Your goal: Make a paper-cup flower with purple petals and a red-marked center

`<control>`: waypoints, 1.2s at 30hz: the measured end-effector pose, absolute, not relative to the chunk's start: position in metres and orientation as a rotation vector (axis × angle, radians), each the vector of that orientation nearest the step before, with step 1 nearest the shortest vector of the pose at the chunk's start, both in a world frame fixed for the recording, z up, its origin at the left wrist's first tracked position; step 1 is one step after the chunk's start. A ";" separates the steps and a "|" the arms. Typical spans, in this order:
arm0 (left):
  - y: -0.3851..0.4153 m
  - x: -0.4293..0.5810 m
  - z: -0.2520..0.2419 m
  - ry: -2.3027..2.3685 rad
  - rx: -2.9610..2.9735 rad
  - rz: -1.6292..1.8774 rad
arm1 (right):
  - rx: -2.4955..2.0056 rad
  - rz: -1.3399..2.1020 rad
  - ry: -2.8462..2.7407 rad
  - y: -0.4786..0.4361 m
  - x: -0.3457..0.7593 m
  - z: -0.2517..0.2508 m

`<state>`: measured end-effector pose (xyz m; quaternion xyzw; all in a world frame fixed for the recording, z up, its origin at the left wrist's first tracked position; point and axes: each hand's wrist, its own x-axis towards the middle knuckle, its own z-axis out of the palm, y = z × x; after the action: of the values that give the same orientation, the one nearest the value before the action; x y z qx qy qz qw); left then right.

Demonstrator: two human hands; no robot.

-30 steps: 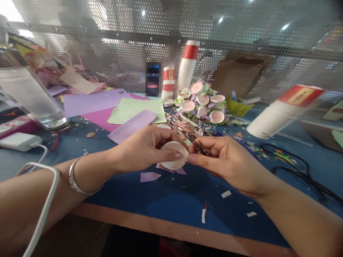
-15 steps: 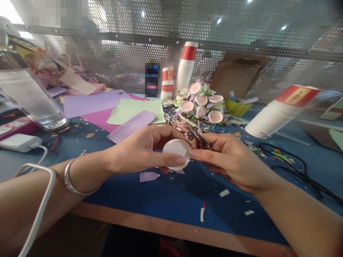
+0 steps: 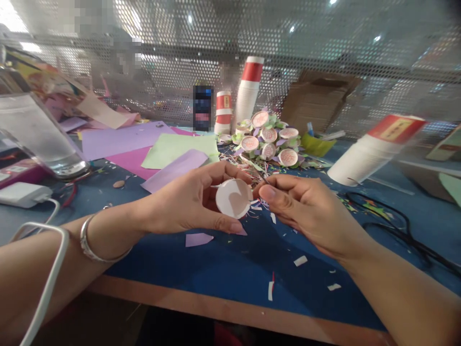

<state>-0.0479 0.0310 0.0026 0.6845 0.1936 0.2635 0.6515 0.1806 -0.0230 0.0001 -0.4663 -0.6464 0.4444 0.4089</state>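
My left hand [image 3: 196, 202] is closed around a small white paper cup bottom [image 3: 230, 199], a shallow round piece with a low rim. Its fingers curl behind the piece and its thumb lies along the lower edge. My right hand [image 3: 306, 211] is closed beside the piece's right rim, thumb near the forefinger. It holds slim dark scissors, mostly hidden by the fingers; only a thin dark bit [image 3: 265, 180] shows above the forefinger. Beneath the hands lie purple paper cutouts [image 3: 199, 239] and white paper scraps [image 3: 300, 260] on the blue tabletop [image 3: 248, 278].
Behind my hands is a heap of decorated cup bottoms [image 3: 268, 139] among paper shreds. Stacked paper cups [image 3: 248, 93] stand behind it; another stack [image 3: 374, 151] leans at right. Coloured sheets [image 3: 173, 149], a water glass [image 3: 46, 134] and a white cable [image 3: 54, 269] are at left.
My left thumb has slid off the cup bottom's face to its lower edge, and the piece has turned. My right fingers have shifted, so the scissors are now mostly hidden.
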 end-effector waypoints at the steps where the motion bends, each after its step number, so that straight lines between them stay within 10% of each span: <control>1: 0.031 -0.048 0.002 0.453 1.528 0.607 | -1.179 1.085 -1.637 -0.023 0.181 0.000; 36: 0.023 -0.053 0.007 0.611 2.072 0.991 | -1.443 0.562 -2.019 -0.028 0.179 0.005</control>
<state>-0.0525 0.0233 0.0065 0.8087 0.2385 0.3867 0.3735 0.1785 -0.0282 0.0048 -0.5421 -0.7583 0.2112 0.2942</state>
